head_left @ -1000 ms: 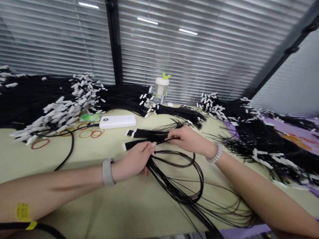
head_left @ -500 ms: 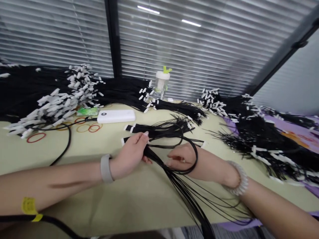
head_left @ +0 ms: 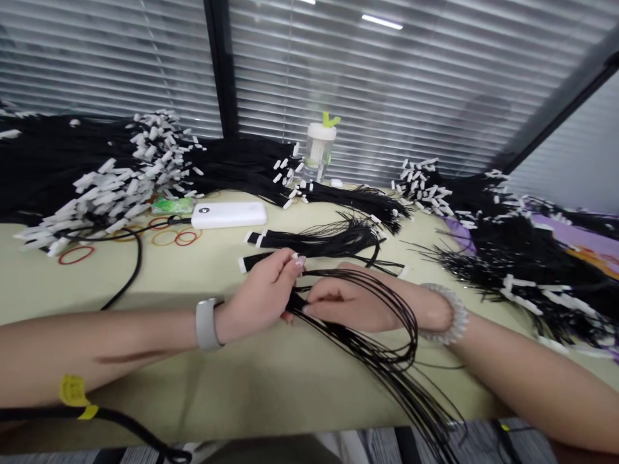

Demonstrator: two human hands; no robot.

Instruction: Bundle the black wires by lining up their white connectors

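Note:
A bundle of thin black wires [head_left: 358,348] runs from my left hand [head_left: 265,290] down over the table's front edge. My left hand is closed around its upper end, thumb on top. Close beside it, my right hand [head_left: 355,304] has curled fingers pinching at the wires just below the left grip. Several wires loop up and across the right hand and wrist. Behind both hands lie black wire bundles [head_left: 314,243] with white ends. What sits inside the left palm is hidden.
A white power bank [head_left: 229,215] with a black cable lies left of centre, near rubber bands [head_left: 186,238] and a green packet [head_left: 173,205]. A clear jar [head_left: 318,151] stands by the blinds. Wire heaps with white connectors [head_left: 111,193] line the left; more wires [head_left: 522,258] lie right.
My right hand has moved left to the bundle beside my left hand, fingers now closing on it. More wires now loop over the right hand. The view has shifted slightly.

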